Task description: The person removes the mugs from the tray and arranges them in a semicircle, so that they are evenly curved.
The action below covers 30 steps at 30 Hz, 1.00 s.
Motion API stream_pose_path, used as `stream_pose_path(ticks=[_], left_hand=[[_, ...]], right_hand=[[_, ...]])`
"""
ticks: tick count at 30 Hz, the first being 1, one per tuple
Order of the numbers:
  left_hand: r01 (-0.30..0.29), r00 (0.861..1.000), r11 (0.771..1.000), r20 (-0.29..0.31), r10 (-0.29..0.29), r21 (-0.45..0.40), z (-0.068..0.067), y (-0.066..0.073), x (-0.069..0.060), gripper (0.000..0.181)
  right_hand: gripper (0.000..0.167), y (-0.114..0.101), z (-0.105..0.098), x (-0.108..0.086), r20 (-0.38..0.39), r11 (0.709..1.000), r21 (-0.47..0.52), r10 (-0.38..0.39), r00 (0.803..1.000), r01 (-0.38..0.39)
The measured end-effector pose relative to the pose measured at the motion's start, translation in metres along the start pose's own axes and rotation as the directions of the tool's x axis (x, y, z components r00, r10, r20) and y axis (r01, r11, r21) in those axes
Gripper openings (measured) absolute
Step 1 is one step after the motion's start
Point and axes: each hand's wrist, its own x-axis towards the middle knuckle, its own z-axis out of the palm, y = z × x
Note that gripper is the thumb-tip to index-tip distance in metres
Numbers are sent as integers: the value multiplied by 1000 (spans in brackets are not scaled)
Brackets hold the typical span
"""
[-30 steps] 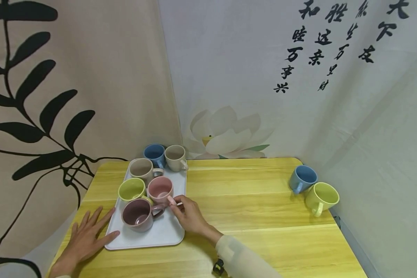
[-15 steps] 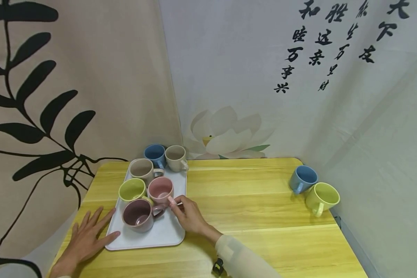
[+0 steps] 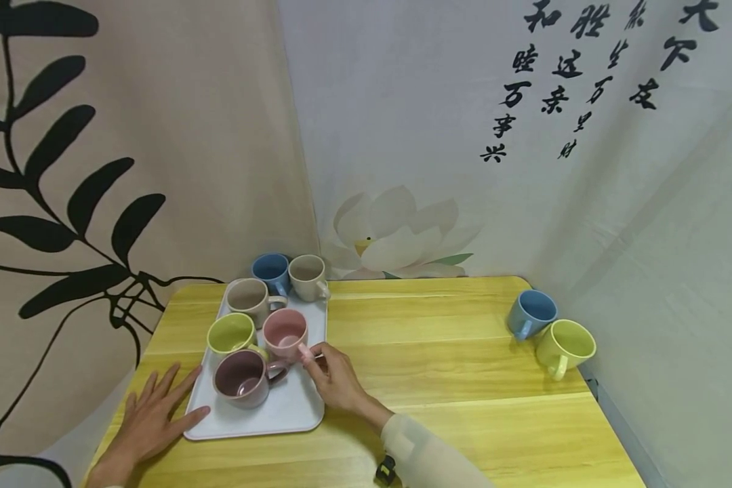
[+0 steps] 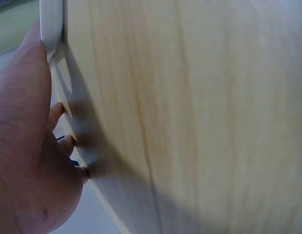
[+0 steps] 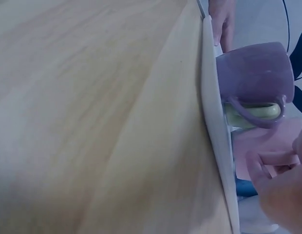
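A white tray (image 3: 280, 419) lies on the left of the table and bears several mugs. My right hand (image 3: 339, 379) pinches the handle of the pink mug (image 3: 285, 331), which stands upright at the tray's right side; the right wrist view shows the fingers at that pink mug (image 5: 263, 144) too. Left of it are a green mug (image 3: 230, 333) and, nearer me, a purple mug (image 3: 241, 381). My left hand (image 3: 152, 420) lies with spread, straight fingers at the tray's left edge, its thumb touching the rim. In the left wrist view the hand (image 4: 29, 146) is beside the tray's edge (image 4: 52, 24).
Farther back on the tray stand a beige mug (image 3: 248, 298), a blue mug (image 3: 271, 270) and another beige mug (image 3: 308, 276). At the table's right edge are a blue mug (image 3: 532, 314) and a green mug (image 3: 564, 348). Printed cloth (image 3: 402, 135) hangs behind the wooden table (image 3: 439, 352).
The pink mug has shifted slightly to the right, with my right hand on its handle. My left hand stays in place at the tray's edge.
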Motion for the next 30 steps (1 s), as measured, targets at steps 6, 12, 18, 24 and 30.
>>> stream_pose_path(ticks=[6, 12, 18, 24, 30], left_hand=[[-6, 1000, 1000, 1, 6, 1, 0, -1, -1, 101], [-8, 1000, 1000, 2, 8, 5, 1, -1, -1, 100], [-10, 1000, 1000, 4, 10, 15, 0, 0, -1, 99], [-4, 1000, 1000, 14, 4, 8, 0, 0, 0, 101], [-25, 1000, 1000, -6, 25, 4, -1, 0, -1, 99]], right_hand=[[15, -5, -9, 0, 5, 998, 48, 30, 1000, -30], [17, -12, -18, 0, -15, 996, 81, 47, 999, -45], [19, -17, -29, -3, -43, 983, 170, 71, 997, -63], [23, -18, -47, -6, -70, 979, 195, 70, 995, -56], [22, -11, -69, -8, -140, 980, 201, 42, 989, -13]])
